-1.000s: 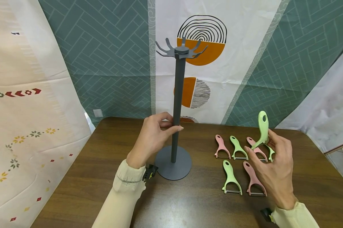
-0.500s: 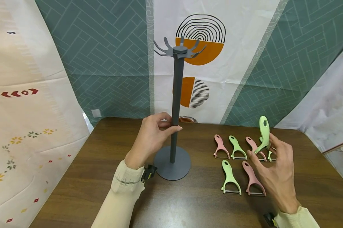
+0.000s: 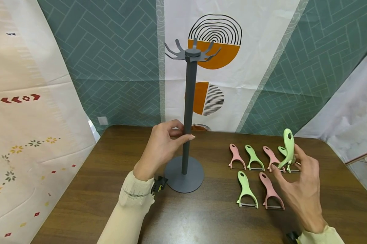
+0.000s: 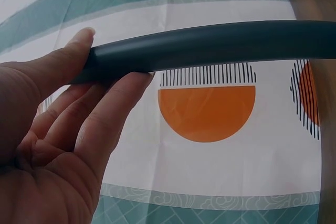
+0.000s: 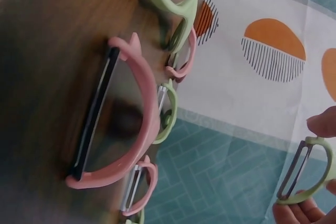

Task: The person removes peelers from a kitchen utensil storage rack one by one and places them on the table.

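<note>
In the head view my left hand (image 3: 160, 147) grips the pole (image 3: 189, 98) of a dark grey stand, thumb in front and fingers behind. The stand has a ring of upturned hooks (image 3: 193, 53) on top and a round base (image 3: 184, 179). In the left wrist view, thumb and fingers lie around the pole (image 4: 210, 43). My right hand (image 3: 302, 186) pinches a green peeler (image 3: 289, 145) by its blade end, handle pointing up, above the table at the right. Thumb and fingertips press the two sides of its green head (image 5: 299, 199) in the right wrist view.
Several peelers lie in two rows on the brown table (image 3: 110, 203). The back row alternates pink (image 3: 236, 157) and green (image 3: 254, 158). Up front are a green peeler (image 3: 245, 186) and a pink peeler (image 3: 269, 188). A patterned cloth (image 3: 116, 67) hangs behind.
My right hand has lowered the green peeler and shifted it slightly to the right, uncovering more of the back-row green peeler. The left hand stays on the pole.
</note>
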Demonstrator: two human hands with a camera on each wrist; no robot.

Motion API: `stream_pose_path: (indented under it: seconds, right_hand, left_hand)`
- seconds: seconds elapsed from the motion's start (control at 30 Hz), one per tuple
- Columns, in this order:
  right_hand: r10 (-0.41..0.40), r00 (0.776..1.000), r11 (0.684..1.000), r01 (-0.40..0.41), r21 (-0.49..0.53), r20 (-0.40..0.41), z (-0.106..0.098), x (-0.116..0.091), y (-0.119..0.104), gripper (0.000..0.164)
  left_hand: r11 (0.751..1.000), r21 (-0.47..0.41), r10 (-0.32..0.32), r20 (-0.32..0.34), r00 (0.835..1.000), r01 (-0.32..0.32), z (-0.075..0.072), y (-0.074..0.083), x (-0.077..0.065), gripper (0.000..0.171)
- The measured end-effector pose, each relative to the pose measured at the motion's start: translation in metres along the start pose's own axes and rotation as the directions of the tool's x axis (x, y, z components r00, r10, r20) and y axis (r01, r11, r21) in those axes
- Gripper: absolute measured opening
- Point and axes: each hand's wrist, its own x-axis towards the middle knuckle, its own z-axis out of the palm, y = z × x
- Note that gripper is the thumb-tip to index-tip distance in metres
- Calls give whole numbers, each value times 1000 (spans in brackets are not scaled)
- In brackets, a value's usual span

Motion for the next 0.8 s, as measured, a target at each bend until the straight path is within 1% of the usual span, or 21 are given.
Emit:
stream_pose_path:
  seconds: [0.23, 0.4, 0.63, 0.8]
  right_hand:
    - [51, 999, 998, -50, -48, 15, -5, -5, 4, 97]
    - [65, 998, 994, -63, -91, 15, -8, -8, 9, 97]
    - [109, 992, 984, -99, -147, 61, -12, -12, 16, 100]
    - [151, 984, 974, -131, -182, 98, -14, -15, 20, 99]
  left_hand:
    - [1000, 9, 6, -1, 1000, -6, 0, 1, 0, 16]
    - [1000, 12, 9, -1, 1000, -9, 0, 1, 1, 16]
    - [1000, 13, -16, 4, 1000, 16, 1, 0, 1, 16]
    - [1000, 16, -10, 7, 1000, 10, 1, 0, 1, 16]
